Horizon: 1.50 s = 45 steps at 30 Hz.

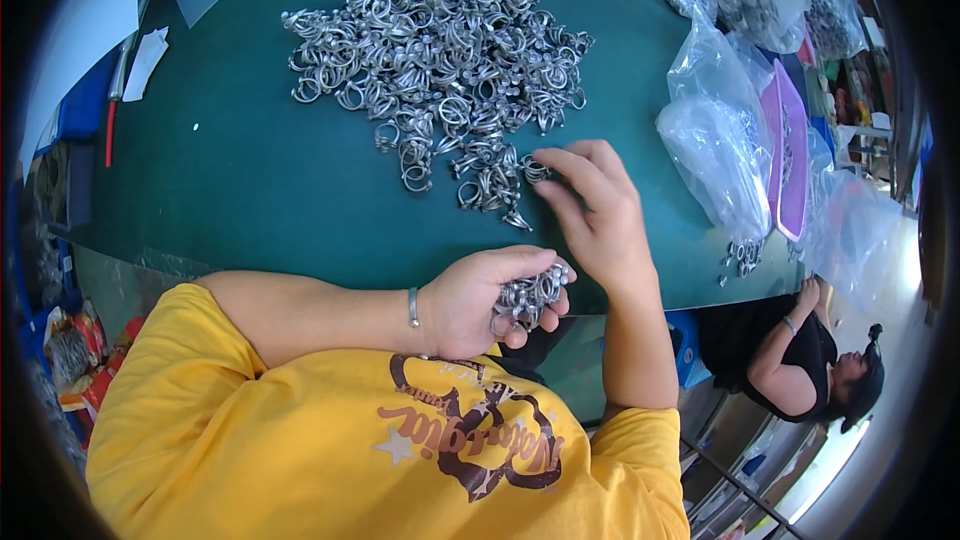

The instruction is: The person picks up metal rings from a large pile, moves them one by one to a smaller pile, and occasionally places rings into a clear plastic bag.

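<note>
A large heap of silver metal rings lies on the green tabletop, with a narrower tail of them reaching toward me. My left hand, palm up at the table's near edge, is closed around a handful of rings. My right hand is at the right side of the heap's tail. Its thumb and forefinger pinch at a few rings there. Whether those rings are lifted off the table I cannot tell.
Clear plastic bags and a pink tray stand at the right, with several small metal pieces by them. Another person sits past the table's right edge. A red stick and white paper lie at the left.
</note>
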Each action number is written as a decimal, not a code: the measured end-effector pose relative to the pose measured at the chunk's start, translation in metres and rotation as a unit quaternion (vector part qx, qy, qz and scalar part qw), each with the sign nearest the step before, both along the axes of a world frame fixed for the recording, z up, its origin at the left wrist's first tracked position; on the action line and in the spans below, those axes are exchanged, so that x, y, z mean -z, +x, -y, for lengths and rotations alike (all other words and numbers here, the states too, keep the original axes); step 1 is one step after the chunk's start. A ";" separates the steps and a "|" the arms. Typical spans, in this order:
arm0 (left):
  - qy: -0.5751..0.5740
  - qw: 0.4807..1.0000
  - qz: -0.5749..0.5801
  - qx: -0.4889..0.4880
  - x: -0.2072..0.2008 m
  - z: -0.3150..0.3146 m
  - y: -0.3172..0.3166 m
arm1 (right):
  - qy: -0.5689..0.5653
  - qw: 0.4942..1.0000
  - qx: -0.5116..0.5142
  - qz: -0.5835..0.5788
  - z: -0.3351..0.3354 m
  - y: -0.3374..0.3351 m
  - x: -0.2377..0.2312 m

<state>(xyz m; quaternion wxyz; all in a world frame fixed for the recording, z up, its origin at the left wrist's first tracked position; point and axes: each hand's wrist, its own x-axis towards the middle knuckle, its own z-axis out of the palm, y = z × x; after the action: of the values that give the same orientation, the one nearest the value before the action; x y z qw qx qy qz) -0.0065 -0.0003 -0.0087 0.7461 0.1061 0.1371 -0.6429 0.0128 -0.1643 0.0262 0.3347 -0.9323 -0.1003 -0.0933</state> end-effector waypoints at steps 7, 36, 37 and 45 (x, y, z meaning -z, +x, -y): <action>0.030 0.999 0.016 0.016 -0.006 0.000 0.004 | 0.332 0.936 0.046 -0.108 0.018 -0.014 0.001; 0.071 0.991 0.049 0.099 -0.014 0.000 0.009 | 0.066 0.985 0.159 -0.028 0.055 -0.047 0.000; 0.064 0.992 0.045 0.096 -0.011 0.000 0.008 | 0.033 0.993 0.115 -0.007 0.052 -0.046 0.000; 0.061 0.993 0.040 0.096 -0.012 0.001 0.009 | 0.068 0.975 0.199 -0.070 0.054 -0.048 -0.002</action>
<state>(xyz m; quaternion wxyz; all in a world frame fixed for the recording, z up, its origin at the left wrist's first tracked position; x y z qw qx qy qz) 0.0024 -0.0012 0.0036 0.6780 0.1894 0.1356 -0.6971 -0.0352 -0.2188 0.0279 0.3777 -0.9130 0.1178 -0.0991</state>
